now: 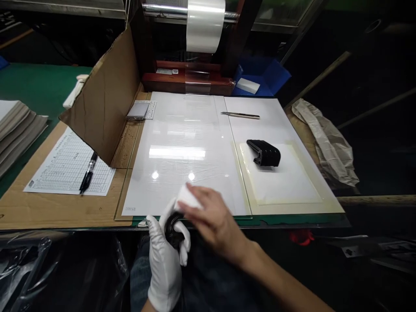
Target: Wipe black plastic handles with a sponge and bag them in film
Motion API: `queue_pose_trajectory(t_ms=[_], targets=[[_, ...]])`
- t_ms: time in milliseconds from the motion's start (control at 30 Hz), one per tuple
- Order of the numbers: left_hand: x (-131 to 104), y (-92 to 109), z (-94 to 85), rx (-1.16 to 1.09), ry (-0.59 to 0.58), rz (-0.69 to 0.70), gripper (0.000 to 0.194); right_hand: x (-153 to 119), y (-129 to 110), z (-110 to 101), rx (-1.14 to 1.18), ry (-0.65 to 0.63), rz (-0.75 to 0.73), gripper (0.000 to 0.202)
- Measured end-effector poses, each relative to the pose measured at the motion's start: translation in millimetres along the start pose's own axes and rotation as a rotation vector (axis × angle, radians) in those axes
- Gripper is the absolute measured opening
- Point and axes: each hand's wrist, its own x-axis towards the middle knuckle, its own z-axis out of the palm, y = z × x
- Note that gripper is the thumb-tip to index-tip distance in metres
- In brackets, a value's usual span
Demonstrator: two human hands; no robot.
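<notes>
Gloved in white, my left hand [167,264] is wrapped round a curved glossy black part [171,227] just off the front edge of the table. My bare right hand [216,216] pinches a white block, like a sponge or eraser [189,198], against the top of that part. Where the block meets the part is mostly hidden by my fingers. A second black part [266,152], bent like a bracket, lies on the white sheet to the right. Behind it rests a slim craft knife [240,115].
A roll of clear film [206,26] hangs on a bar at the back. Blue bin [273,78] with a white block stands behind right. On the left are a cardboard divider [107,86], a printed form [65,167], a pen [87,175] and a paper stack [19,134].
</notes>
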Motion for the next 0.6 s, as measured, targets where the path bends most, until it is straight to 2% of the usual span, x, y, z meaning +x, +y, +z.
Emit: queue_pose_trajectory(t_ms=[67,167,267,400,500,600], targets=[[1,2,4.0,-0.076,-0.020,-0.031,0.079,0,8,-4,0.016,-0.004,-0.009,0.033],[3,1,3.2,-0.141,-0.063,-0.060,0.083,-1,20,-13,0.058,-0.126,-0.155,0.034],[4,-3,0.3,-0.013,-0.023,-0.027,0.078,-4,23,-17,-0.035,-0.030,-0.044,0.031],[6,-11,-0.1,-0.007,-0.069,0.084,0.074,-11,12,-11,-0.073,-0.017,-0.051,0.034],[5,-13,2.0,0.049,-0.084,0.076,0.071,-15,2,-5,-0.154,0.087,0.144,0.037],[2,-11,4.5,0.135,-0.050,0.165,0.071,-18,-4,-2,-0.165,0.079,0.170,0.040]])
